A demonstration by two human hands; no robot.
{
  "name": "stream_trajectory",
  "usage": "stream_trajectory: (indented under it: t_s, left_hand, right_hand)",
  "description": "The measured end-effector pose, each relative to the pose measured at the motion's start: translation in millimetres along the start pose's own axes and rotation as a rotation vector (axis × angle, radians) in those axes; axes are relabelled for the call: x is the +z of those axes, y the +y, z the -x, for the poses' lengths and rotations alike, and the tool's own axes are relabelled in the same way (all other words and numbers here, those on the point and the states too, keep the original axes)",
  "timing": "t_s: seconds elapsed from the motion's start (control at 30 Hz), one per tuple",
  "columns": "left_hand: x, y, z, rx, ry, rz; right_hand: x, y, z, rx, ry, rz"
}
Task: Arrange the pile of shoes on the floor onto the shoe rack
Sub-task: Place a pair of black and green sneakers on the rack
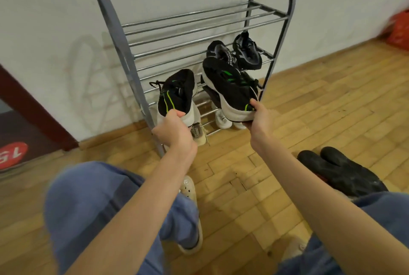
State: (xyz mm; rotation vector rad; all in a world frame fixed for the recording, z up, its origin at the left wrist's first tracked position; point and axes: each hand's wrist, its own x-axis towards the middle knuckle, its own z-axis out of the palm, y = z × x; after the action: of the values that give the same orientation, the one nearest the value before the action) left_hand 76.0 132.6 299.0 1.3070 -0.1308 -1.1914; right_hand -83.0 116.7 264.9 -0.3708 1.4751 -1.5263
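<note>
- Black knit sneakers with green accents and thick white soles are held one per hand, heels toward the person, toes pointed at the shoe rack [194, 29].
- Left hand [174, 129]: fingers and thumb curled round the heel of the left sneaker [176, 95], clamped on it, in front of the rack's left side frame.
- Right hand [260, 117]: thumb on the heel collar, fingers under the sole of the right sneaker [228, 88], pinched tight, in front of the rack's right half.
- Step judged in hand: the pair is being set on a middle tier of the rack.
- Advice for the step: soles should be laid across at least two bars, toes in, the pair kept side by side; the grip should be released only once the heels are seated, since round bars let a sole slip.
- Dark sneakers [234, 54] already rest on the rack's right end, on an upper tier; white shoes [223, 118] sit on its bottom tier.
- Black shoes [340, 170] lie on the floor, well to the right of the rack.
- Rack: grey arched side frames, smooth chrome bars. Floor: worn wooden parquet [332, 108].
</note>
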Motion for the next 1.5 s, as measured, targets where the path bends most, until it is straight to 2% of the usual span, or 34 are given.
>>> stream_trajectory:
  t_s: [0.23,0.4,0.63,0.83,0.97,1.13,1.23,1.33,1.4,1.5]
  left_hand:
    - [33,1,-30,0.009,0.134,0.122]
    - [49,1,-65,0.040,0.174,0.220]
    - [72,6,-91,0.041,0.198,0.335]
    - [70,10,-107,0.013,0.205,0.228]
    - [63,14,-110,-0.127,0.232,0.162]
    - [54,14,-101,-0.159,0.210,0.060]
    - [50,8,-90,-0.230,0.167,-0.009]
    - [51,2,-76,-0.285,0.062,-0.064]
    - [56,-2,-62,-0.271,-0.073,-0.124]
    - [74,-6,-34,-0.211,-0.333,-0.275]
  right_hand:
    - [48,7,-36,0.007,-0.151,0.083]
    - [84,5,-62,-0.003,-0.243,0.066]
    - [131,2,-87,-0.039,-0.319,0.217]
    - [154,16,-92,-0.002,-0.320,0.272]
    - [151,20,-88,0.019,-0.255,0.169]
    - [132,18,-80,-0.109,-0.261,0.378]
    - [108,8,-72,-0.177,-0.244,0.575]
    - [75,-19,-63,-0.221,-0.345,0.904]
    - [47,-43,-55,-0.222,-0.403,1.124]
    - [3,-81,-47,-0.256,-0.374,1.290]
